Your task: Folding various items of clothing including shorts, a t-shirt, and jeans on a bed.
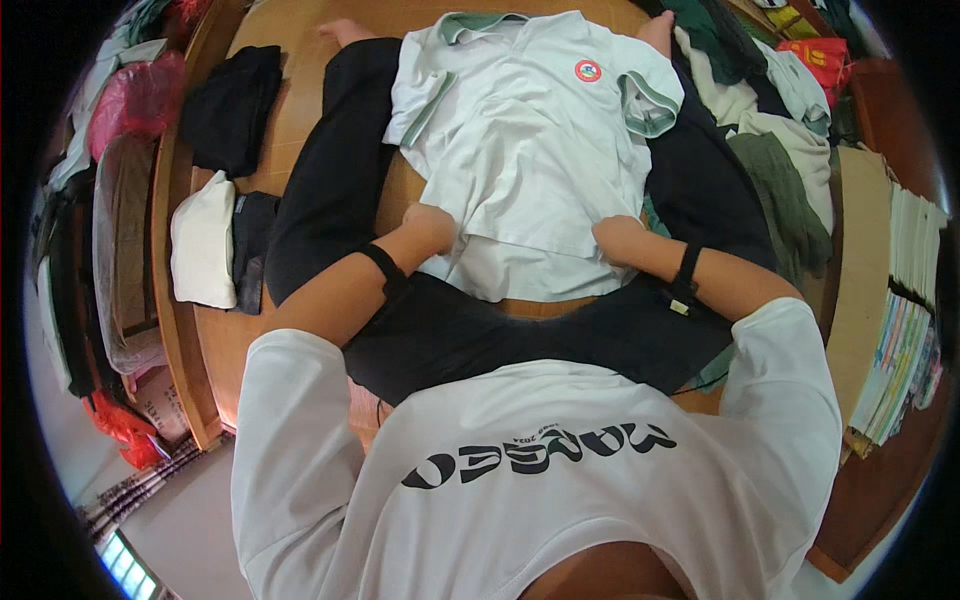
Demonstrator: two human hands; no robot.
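Observation:
A white polo shirt [540, 142] with a green collar, green-trimmed short sleeves and a round red badge lies spread out between my outstretched legs, its collar at the far end. My left hand [431, 228] is closed on the shirt's left side, near the hem. On the opposite side my right hand [621, 240] grips the fabric at about the same height. Creases run between the two fists, and the back layer of the hem shows below the front one. The fingertips of both hands are hidden.
Folded black clothing [234, 109], a folded cream garment [202, 244] and a folded dark grey garment [253, 247] lie to the left, by a wooden bed rail [176, 315]. Loose clothes [784, 180] are heaped at the right, beside stacked books [892, 367].

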